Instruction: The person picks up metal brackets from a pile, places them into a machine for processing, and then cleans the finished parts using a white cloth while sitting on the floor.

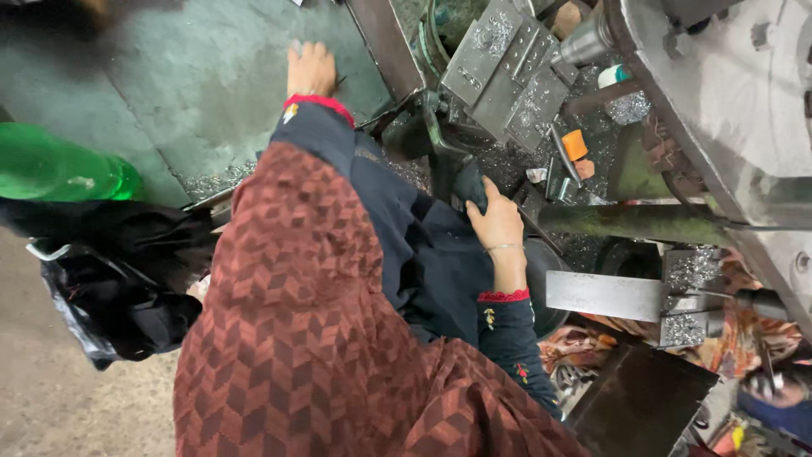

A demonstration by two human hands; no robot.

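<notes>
At upper centre, my left hand (310, 69) lies flat, fingers together, on the green metal table (169, 93); at frame centre, my right hand (497, 222) clasps a dark lever knob (469, 182) beside swarf-strewn tool blocks (507, 68).

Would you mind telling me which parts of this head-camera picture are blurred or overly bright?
Head view: the left hand, flat on the green metal sheet, is slightly motion-blurred; the green bottle at the left edge is soft; the right hand on the dark lever is sharp; the grey machine housing looks bright, the top-left corner dark.
</notes>
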